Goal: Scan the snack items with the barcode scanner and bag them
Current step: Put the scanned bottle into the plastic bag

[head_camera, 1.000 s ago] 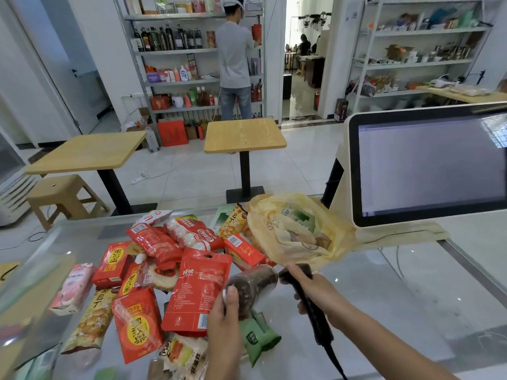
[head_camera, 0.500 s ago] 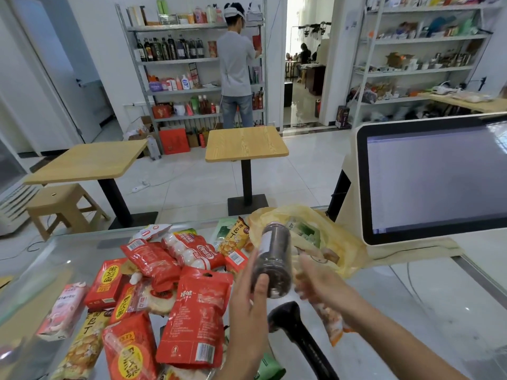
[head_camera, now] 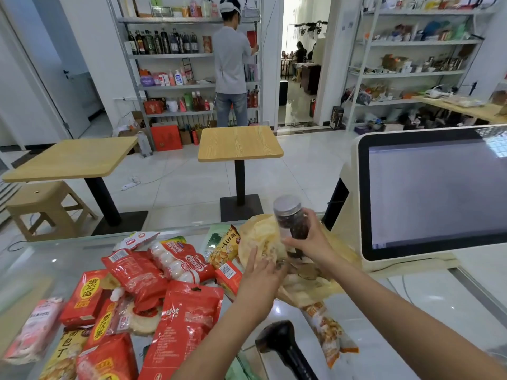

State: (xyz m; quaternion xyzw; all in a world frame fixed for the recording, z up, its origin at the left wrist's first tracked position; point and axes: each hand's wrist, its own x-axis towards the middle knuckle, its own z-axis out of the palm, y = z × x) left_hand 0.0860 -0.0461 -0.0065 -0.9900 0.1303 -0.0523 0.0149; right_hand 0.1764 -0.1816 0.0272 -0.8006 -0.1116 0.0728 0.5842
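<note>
Head view: our right hand (head_camera: 311, 242) has its grip clamped round the lower half of a small jar (head_camera: 290, 218), the lid clear above the fingers. We hold it over the mouth of a crinkled yellow plastic bag (head_camera: 259, 235) by the table's (head_camera: 428, 305) far edge. The jar is round and clear with a ridged cap and dark contents. Its long axis stands near upright, lid tipped slightly left. Our left hand (head_camera: 260, 272) lies on the bag's rim; we cannot tell whether it pinches. A glossy black barcode scanner (head_camera: 282, 344) lies by the near edge.
</note>
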